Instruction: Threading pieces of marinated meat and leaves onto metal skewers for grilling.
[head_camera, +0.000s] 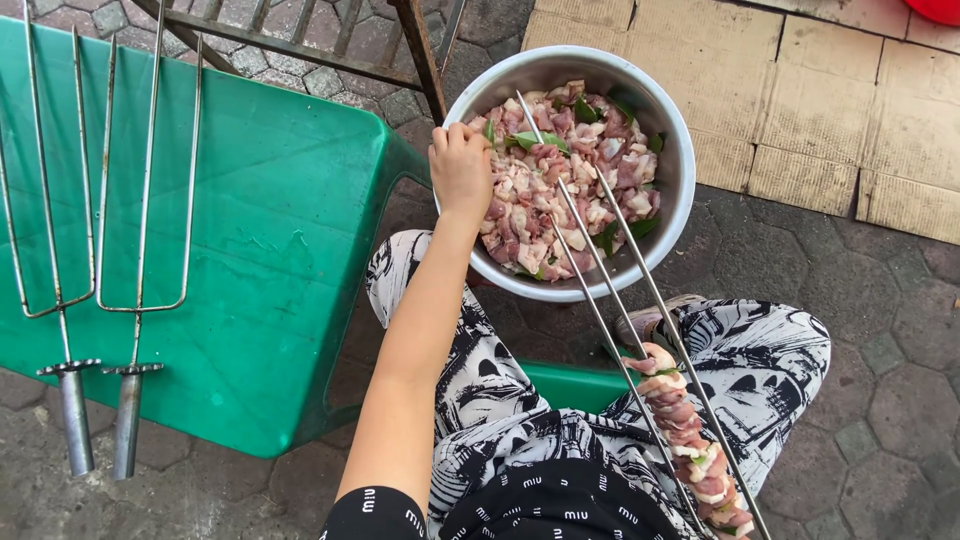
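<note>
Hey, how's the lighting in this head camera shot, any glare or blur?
Head view: soft, even daylight with faint shadows; mild glare on the steel bowl rim; left hand, meat and the skewer forks on the green table look sharp; slight wide-angle bending at edges.

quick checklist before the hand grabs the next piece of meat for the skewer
1. Left hand at the bowl: ok, it rests over the near rim, on the meat.
2. Metal bowl stocked: ok, full of cut meat pieces with green leaves.
3. Two-pronged skewer in place: ok, its tips lie across the bowl, free of meat at that end.
4. Meat already threaded: ok, packed at the lower end over the lap.
5. Right hand: cannot tell, out of view.
6. Spare skewers: ok, two lie bare on the green table.
</note>
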